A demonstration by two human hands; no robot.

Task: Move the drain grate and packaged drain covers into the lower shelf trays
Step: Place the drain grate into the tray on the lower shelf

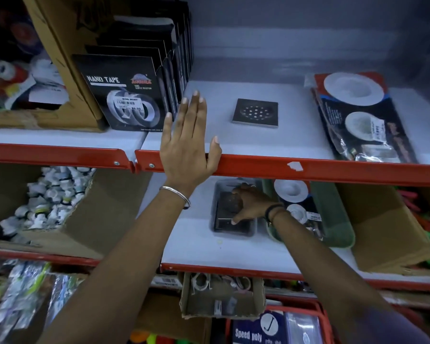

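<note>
**Shelf stock: drain grates and packaged covers, as they lie**

Item 1: square drain grate, dark, perforated centre, lying flat on my upper shelf, touched by nothing.

Item 2: packaged drain covers, at 3 o'clock of the grate, well apart, flat on the same shelf.

Item 3: grey tray on the lower shelf, at 6 o'clock of the grate. A dark square grate lies in it; my right hand is grasping that grate, fingers curled over it.

Item 4: green tray, just beside the grey one at its 3 o'clock, holding another cover pack.

Item 5: my left hand, released, fingers spread, palm over the red shelf edge, at 9 o'clock of the upper grate.

Item 6: Nano Tape boxes, at 10 o'clock of that hand.
</note>
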